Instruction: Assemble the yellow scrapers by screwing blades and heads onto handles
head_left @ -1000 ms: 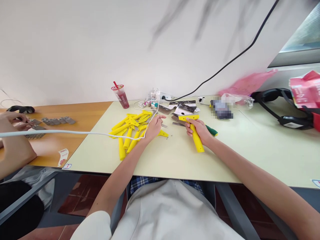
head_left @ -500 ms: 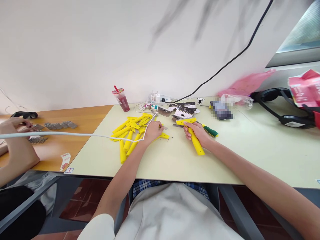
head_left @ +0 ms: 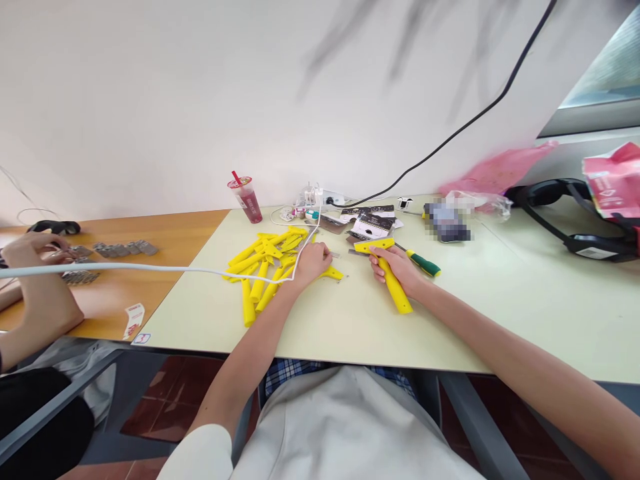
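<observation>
Grasps a yellow tool (head_left: 399, 295) in the right hand (head_left: 395, 265), grip wrapped round the handle just below the flat crosswise head, over the pale worktop (head_left: 480, 320). Curls the left hand (head_left: 313, 263) beside the yellow pile (head_left: 259, 281) of similar parts, fingertips next to a thin metal strip (head_left: 335, 255); cannot tell whether pinching or merely nearby. Likeliest mishap: a nicked finger, given a sharp edge on that strip or on the second metal strip (head_left: 356, 253) beside the tool's head. Could also snag the white cable (head_left: 125, 266), crossing the left wrist in this view, and so tug loose parts out of place. Might scatter the tiny bits (head_left: 342, 279) by the pile with a careless sweep. As for writing: pale lettering on the drink cup (head_left: 249, 204), print on the black-and-white packets (head_left: 374, 225), reddish marks on a paper slip (head_left: 133, 320) on the orange worktop (head_left: 193, 233), all too small to read. No legible brand.
</observation>
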`<state>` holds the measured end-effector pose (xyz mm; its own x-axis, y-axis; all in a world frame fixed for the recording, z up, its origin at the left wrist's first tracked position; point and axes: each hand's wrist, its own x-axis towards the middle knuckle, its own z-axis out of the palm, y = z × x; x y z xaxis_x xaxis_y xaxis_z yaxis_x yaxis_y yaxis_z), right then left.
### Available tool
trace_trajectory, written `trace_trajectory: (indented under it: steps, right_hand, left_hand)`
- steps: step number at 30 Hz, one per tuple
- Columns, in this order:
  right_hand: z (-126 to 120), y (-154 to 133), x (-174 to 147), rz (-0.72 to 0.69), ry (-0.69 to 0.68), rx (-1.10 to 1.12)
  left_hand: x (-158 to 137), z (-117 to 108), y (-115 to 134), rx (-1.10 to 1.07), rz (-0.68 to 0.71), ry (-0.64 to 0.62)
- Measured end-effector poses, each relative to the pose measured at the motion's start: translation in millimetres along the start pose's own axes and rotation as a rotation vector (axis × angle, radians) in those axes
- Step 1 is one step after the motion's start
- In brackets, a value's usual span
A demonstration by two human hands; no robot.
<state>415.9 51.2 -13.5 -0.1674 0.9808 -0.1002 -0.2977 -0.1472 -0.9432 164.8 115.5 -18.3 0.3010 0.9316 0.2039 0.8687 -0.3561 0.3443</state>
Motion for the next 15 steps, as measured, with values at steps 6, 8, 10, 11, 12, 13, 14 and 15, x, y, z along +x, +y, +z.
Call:
trace_trajectory:
  steps: [6, 8, 10, 11, 12, 13, 14, 15]
  right_hand:
    - [-1, 0, 0, -0.006, 0.0, 0.008]
    - [-2, 0, 1, -0.006, -0.004, 0.008]
    - [-2, 0, 1, -0.001, 0.002, 0.005]
    - [-3, 0, 1, 0.003, 0.008, 0.005]
    - [-3, -1, 1, 0.005, 0.014, 0.008]
    - [-3, -1, 1, 0.006, 0.02, 0.016]
    - [-2, -2, 1, 0.007, 0.028, 0.029]
    - [-2, -2, 1, 0.01, 0.046, 0.046]
  left_hand:
    - [-7, -15, 6, -0.086, 0.021, -0.044]
    - [-12, -22, 7, -0.186, 0.04, -0.067]
    - [-15, -28, 8, -0.282, 0.059, -0.075]
    - [-16, -30, 8, -0.33, 0.068, -0.078]
    - [-17, -31, 9, -0.385, 0.073, -0.084]
    - [-17, -31, 9, -0.45, 0.073, -0.095]
    - [-18, -31, 11, -0.522, 0.068, -0.108]
    - [-18, -31, 12, -0.593, 0.057, -0.122]
